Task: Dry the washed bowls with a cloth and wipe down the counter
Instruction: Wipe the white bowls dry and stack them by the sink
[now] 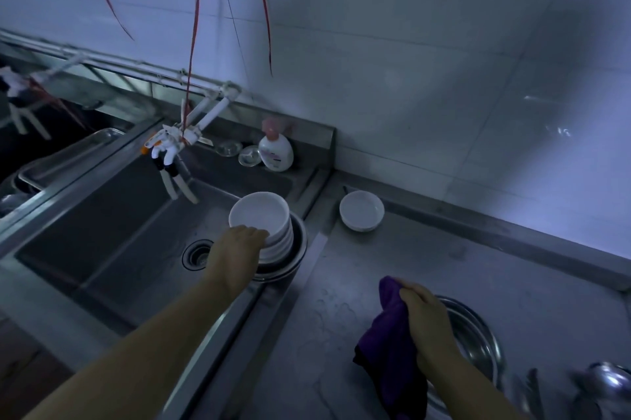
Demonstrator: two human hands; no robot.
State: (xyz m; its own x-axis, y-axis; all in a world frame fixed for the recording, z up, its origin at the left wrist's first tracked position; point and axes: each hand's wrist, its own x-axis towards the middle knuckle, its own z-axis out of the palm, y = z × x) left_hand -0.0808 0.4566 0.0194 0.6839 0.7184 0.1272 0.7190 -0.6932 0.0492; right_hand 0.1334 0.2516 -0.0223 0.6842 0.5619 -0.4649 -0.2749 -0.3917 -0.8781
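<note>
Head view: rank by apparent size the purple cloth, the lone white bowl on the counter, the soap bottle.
1. Purple cloth, largest, though nearest the camera.
2. Lone white bowl on the steel counter.
3. White pump soap bottle with pink cap, a little smaller in frame, but farther away, so true order with the bowl is unsure.

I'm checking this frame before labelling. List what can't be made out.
Head view only:
- Bowl stack: count unclear; left hand covers its near side.
- Metal basin: inside hidden by right hand and purple cloth.
- Utensils: blurred, cut off at the bottom right.
- Soap bottle: label too small.
</note>
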